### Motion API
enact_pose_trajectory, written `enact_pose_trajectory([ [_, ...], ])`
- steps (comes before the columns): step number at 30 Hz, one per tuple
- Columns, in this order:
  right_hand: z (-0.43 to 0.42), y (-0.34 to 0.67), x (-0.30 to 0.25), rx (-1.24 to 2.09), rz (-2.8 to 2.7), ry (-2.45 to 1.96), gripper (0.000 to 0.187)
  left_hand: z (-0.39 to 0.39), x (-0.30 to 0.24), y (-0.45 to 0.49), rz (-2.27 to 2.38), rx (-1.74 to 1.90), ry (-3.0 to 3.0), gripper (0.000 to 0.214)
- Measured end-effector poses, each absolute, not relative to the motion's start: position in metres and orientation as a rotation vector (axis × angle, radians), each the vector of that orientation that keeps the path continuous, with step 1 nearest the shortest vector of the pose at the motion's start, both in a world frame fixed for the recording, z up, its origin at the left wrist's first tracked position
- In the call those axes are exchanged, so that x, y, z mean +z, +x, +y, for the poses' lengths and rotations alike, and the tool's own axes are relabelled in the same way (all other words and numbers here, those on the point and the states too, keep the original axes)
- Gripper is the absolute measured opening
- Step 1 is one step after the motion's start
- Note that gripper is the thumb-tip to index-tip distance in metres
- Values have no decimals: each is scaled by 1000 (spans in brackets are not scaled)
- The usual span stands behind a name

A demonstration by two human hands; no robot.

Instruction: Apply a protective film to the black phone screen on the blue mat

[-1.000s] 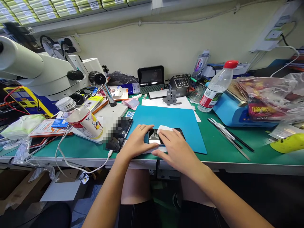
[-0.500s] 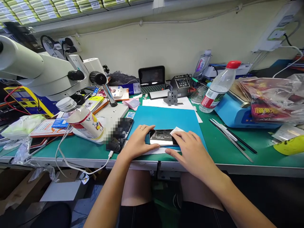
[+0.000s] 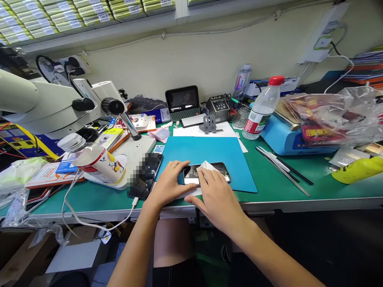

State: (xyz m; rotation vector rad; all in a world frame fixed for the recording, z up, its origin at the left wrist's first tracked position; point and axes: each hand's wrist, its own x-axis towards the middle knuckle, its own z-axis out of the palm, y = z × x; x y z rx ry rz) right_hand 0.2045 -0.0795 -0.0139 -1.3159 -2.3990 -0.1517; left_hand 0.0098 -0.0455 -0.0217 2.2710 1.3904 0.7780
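Note:
A smartphone [image 3: 223, 169] lies face up on a blue mat [image 3: 206, 147], its glossy screen reflecting light. My left hand [image 3: 170, 179] grips the phone's left end between thumb and fingers. Under the fingers of my right hand [image 3: 214, 195] is a white wipe [image 3: 205, 164], pressed flat on the middle of the screen; the thumb sticks out to the left. Part of the screen is hidden by that hand. Some white paper [image 3: 191, 193] shows beneath the phone at the mat's front edge.
Left of the mat lies another dark phone [image 3: 146, 175] with a white cable [image 3: 98, 228] plugged in. A microscope [image 3: 56, 103] and a tilted drink bottle [image 3: 95, 163] stand beyond it. On the right are tweezers and thin tools [image 3: 284, 169], a red-capped bottle [image 3: 263, 109] and a blue machine [image 3: 287, 137].
My right hand has slid the wipe leftward from the phone's right end to its middle, uncovering the right end. My left hand keeps its hold. The camera view has turned slightly right.

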Motion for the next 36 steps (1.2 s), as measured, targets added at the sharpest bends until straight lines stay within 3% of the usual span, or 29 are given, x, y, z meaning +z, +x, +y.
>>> enact_pose_trajectory([
  [7, -63, 248, -15, -140, -2392, -1376, 73, -46, -18, 11, 1418, 738, 2253, 63],
  [24, -66, 244, -15, -76, -2344, -1314, 62, -46, -20, 11, 1409, 758, 2261, 61],
  [36, -91, 226, -13, 70, -2397, -1177, 71, -49, -12, 11, 1366, 738, 2312, 66],
])
